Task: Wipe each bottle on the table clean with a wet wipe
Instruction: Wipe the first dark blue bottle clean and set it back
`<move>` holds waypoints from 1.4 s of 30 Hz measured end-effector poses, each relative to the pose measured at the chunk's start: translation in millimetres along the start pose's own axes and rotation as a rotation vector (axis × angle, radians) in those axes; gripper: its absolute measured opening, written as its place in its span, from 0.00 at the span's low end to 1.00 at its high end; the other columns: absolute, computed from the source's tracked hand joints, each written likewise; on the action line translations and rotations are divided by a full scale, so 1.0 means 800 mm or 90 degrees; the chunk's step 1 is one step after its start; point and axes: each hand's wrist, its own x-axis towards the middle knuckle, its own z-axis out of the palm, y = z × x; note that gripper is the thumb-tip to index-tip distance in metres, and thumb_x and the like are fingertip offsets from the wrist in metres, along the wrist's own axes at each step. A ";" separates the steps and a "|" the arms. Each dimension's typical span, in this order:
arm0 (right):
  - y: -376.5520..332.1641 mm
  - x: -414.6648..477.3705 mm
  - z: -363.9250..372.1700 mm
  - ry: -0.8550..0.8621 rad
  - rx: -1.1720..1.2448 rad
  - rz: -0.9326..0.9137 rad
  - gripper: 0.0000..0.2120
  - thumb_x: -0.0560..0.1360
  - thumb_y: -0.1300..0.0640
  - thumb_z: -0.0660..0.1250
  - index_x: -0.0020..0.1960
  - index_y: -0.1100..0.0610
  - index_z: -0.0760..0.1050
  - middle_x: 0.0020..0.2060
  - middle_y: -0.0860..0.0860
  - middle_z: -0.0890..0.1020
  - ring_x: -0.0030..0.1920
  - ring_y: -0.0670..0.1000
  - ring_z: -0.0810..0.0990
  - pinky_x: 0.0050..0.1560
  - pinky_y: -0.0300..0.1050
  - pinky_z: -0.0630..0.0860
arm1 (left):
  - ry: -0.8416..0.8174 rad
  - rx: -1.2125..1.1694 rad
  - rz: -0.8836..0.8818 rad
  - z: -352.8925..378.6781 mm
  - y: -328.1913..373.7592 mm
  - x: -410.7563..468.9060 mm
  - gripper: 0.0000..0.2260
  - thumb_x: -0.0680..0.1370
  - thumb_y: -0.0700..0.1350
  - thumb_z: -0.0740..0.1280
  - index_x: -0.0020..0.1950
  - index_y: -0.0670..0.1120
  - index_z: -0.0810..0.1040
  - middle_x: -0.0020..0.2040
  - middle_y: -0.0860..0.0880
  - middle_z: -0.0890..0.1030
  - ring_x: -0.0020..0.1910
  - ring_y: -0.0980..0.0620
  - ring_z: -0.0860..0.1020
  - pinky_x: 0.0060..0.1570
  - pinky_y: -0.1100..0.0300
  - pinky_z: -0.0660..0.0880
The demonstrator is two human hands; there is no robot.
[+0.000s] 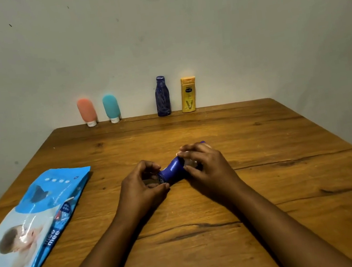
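While left grip (142,185) clamps one end of the bottle (172,171), steadying it level above mid-desk (263,143) | right grip (202,163) curls round the other end over a pale wad, likely the wipe (189,161) | row of bottles (162,96) upright along the wall | pack (32,221) left, within reach

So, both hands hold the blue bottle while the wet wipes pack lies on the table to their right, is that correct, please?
Not quite: the head view shows the wet wipes pack lying on the table to the left of the left hand and right hand, which do both hold the blue bottle.
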 end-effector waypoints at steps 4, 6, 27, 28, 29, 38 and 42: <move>0.006 0.009 0.005 -0.016 -0.093 0.009 0.17 0.74 0.60 0.66 0.62 0.53 0.76 0.61 0.46 0.74 0.61 0.43 0.69 0.61 0.39 0.69 | 0.003 0.017 -0.039 0.000 -0.003 0.005 0.13 0.69 0.39 0.78 0.50 0.50 0.81 0.45 0.51 0.83 0.43 0.58 0.82 0.36 0.71 0.74; 0.008 0.012 0.004 -0.031 -0.103 0.038 0.16 0.75 0.60 0.66 0.63 0.54 0.75 0.61 0.47 0.74 0.61 0.44 0.69 0.61 0.40 0.68 | 0.013 0.050 -0.038 0.000 -0.005 0.008 0.11 0.70 0.42 0.77 0.51 0.51 0.82 0.44 0.53 0.83 0.45 0.58 0.81 0.38 0.70 0.71; -0.013 0.000 -0.007 0.062 -0.048 0.006 0.16 0.75 0.63 0.66 0.61 0.53 0.76 0.58 0.43 0.74 0.55 0.42 0.74 0.55 0.36 0.75 | 0.047 0.015 -0.049 0.013 0.010 -0.007 0.18 0.69 0.37 0.76 0.51 0.56 0.78 0.44 0.51 0.82 0.43 0.52 0.83 0.45 0.51 0.83; -0.016 -0.001 -0.005 0.057 -0.047 -0.017 0.16 0.74 0.63 0.68 0.61 0.53 0.76 0.57 0.43 0.75 0.55 0.41 0.74 0.55 0.35 0.75 | 0.044 0.010 -0.045 0.014 0.010 -0.007 0.18 0.70 0.36 0.76 0.51 0.56 0.78 0.44 0.51 0.82 0.42 0.52 0.83 0.44 0.50 0.83; -0.018 -0.001 -0.003 0.049 -0.056 -0.036 0.16 0.74 0.62 0.68 0.61 0.53 0.76 0.57 0.44 0.76 0.55 0.41 0.74 0.55 0.34 0.74 | 0.042 0.003 -0.044 0.015 0.009 -0.007 0.18 0.70 0.36 0.76 0.51 0.56 0.78 0.44 0.50 0.82 0.42 0.52 0.83 0.43 0.50 0.83; -0.021 0.002 0.007 0.028 -0.097 -0.052 0.14 0.75 0.60 0.67 0.61 0.55 0.77 0.54 0.46 0.78 0.55 0.43 0.74 0.54 0.41 0.74 | 0.012 -0.178 -0.101 0.016 -0.003 0.005 0.16 0.69 0.32 0.76 0.53 0.46 0.79 0.40 0.38 0.85 0.45 0.41 0.85 0.49 0.39 0.81; -0.030 -0.001 0.011 0.017 -0.147 -0.082 0.16 0.73 0.56 0.70 0.60 0.53 0.77 0.54 0.46 0.79 0.56 0.44 0.71 0.52 0.44 0.74 | 0.020 -0.211 -0.095 0.015 -0.002 0.004 0.17 0.70 0.32 0.75 0.53 0.48 0.80 0.44 0.37 0.83 0.49 0.38 0.83 0.49 0.37 0.81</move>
